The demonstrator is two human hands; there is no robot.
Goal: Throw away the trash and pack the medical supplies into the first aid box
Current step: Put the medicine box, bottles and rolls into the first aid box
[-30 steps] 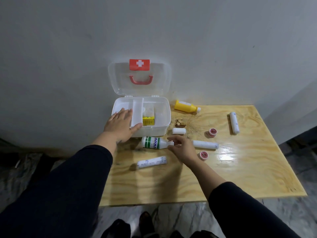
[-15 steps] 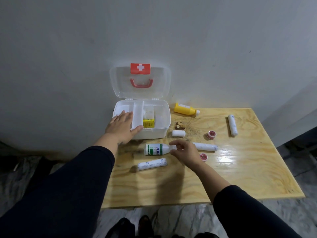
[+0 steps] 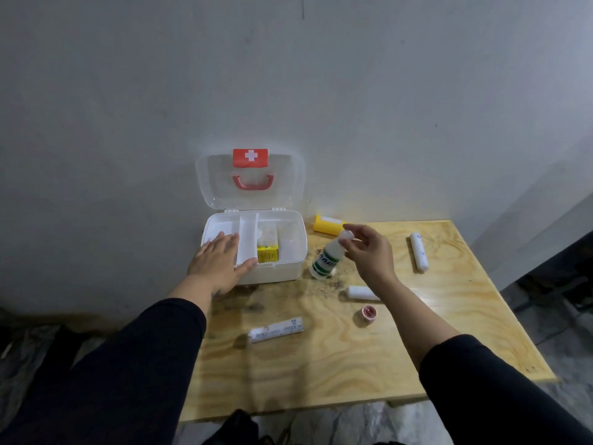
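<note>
A grey plaster wall [image 3: 353,91] stands behind a pale plywood table [image 3: 337,358] pushed up against it.

My right hand [image 3: 369,255] is raised over the table, its thumb and fingertips pinched on the white cap of the green-and-white bottle [image 3: 327,256]. The bottle hangs tilted, base down and to the left; whether the base touches the wood I cannot tell. It is just to the right of the first aid box [image 3: 288,252] and outside it.

My left hand [image 3: 218,261] lies flat with straight fingers on the box's front left corner, fingers over the left compartment and the thumb along the front rim. The box is white, and its clear lid [image 3: 250,181] stands upright against the wall, showing a red cross label and a red handle. A white divider tray runs front to back. In the middle section sits a small yellow carton [image 3: 267,254] with a pale packet behind it. The right section looks bare, though its bottom is hard to read.

Beyond my right hand a yellow bottle [image 3: 329,227] lies on its side near the wall. Under my wrist is a short white roll [image 3: 361,293], and near it a small red-and-white tape ring [image 3: 367,315]. A wrapped bandage roll [image 3: 276,330] lies nearer me, and another white roll [image 3: 419,252] lies well apart to the right.
</note>
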